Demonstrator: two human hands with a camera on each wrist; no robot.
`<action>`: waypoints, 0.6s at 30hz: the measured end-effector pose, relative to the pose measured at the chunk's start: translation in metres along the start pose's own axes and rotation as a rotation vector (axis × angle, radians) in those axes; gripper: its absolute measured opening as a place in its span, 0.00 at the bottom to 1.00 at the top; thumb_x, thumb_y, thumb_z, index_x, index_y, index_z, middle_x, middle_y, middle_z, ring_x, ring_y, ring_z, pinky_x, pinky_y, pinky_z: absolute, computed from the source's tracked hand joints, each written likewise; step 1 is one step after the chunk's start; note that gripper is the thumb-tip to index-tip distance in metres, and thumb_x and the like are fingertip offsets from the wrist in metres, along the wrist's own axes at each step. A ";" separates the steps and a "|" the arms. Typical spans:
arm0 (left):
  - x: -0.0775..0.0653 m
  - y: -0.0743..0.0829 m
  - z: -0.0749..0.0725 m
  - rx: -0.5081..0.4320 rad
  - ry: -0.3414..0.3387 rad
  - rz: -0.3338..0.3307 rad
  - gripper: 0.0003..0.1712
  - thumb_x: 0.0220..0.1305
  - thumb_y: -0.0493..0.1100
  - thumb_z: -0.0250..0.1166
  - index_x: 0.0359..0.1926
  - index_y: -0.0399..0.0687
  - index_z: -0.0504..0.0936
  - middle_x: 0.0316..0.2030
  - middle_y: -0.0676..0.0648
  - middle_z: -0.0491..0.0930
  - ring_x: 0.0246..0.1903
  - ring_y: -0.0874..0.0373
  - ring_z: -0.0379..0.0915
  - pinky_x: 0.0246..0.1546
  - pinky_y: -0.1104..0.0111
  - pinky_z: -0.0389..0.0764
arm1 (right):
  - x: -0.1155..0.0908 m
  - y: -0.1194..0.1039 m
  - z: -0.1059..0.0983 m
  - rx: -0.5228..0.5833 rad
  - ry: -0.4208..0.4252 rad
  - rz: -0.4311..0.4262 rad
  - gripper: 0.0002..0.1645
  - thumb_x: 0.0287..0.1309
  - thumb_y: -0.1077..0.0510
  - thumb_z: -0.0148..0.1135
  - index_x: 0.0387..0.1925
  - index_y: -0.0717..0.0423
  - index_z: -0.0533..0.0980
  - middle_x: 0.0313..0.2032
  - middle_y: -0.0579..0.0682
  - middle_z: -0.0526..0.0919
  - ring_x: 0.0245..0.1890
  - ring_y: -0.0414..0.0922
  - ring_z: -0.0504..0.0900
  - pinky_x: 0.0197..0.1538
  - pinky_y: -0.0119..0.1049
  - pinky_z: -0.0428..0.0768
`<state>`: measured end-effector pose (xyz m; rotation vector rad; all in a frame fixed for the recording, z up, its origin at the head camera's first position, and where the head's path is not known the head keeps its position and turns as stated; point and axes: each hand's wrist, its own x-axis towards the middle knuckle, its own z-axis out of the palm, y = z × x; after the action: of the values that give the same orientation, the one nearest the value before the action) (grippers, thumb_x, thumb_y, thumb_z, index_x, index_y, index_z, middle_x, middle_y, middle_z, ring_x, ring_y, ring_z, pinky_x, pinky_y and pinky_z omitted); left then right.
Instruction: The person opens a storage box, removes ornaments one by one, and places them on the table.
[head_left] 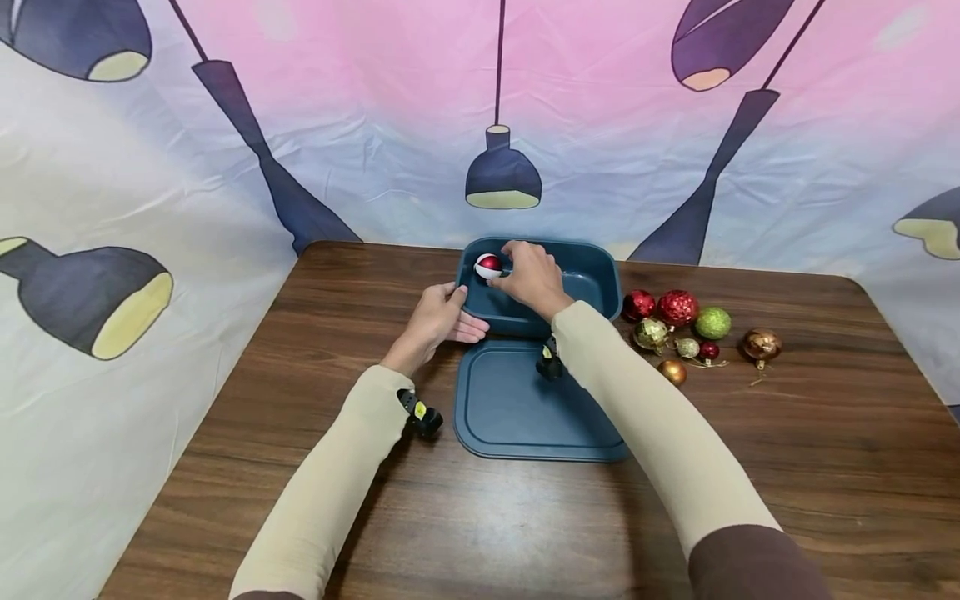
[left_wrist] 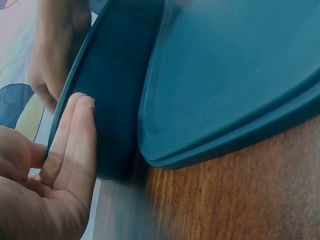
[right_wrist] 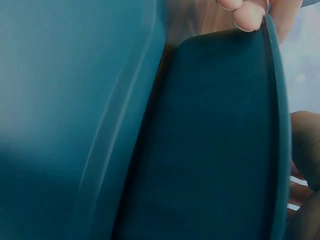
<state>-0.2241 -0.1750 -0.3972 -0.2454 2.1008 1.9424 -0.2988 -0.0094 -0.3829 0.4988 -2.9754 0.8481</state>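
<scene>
A dark teal plastic box [head_left: 592, 287] stands at the back of the table. Inside its left end is a red-and-white ball ornament [head_left: 488, 267]. My right hand [head_left: 534, 277] reaches into the box just right of this ball, thumb and forefinger spread apart beside it; whether the thumb tip touches it I cannot tell. At the box's front left corner, my left hand [head_left: 438, 321] holds the wall, thumb at the rim and straight fingers [left_wrist: 75, 140] along the outside. In the right wrist view, the box wall hides part of my right hand [right_wrist: 305, 155].
A matching teal lid [head_left: 525, 417] lies flat in front of the box. Right of the box sit several ornaments: red balls [head_left: 678, 307], a green ball [head_left: 712, 322], gold ones [head_left: 651, 334] and a bronze ball [head_left: 761, 344]. A printed cloth [head_left: 405, 167] hangs behind the table.
</scene>
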 end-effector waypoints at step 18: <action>-0.001 0.001 0.000 -0.012 -0.012 -0.006 0.29 0.84 0.47 0.43 0.77 0.39 0.57 0.31 0.36 0.87 0.25 0.51 0.87 0.32 0.62 0.90 | 0.017 -0.005 0.017 0.020 0.003 0.046 0.33 0.60 0.48 0.74 0.63 0.58 0.76 0.52 0.56 0.84 0.45 0.53 0.84 0.51 0.48 0.84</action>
<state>-0.2237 -0.1748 -0.3961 -0.2418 2.0793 1.9493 -0.3117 -0.0274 -0.3937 0.4317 -2.9898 0.8823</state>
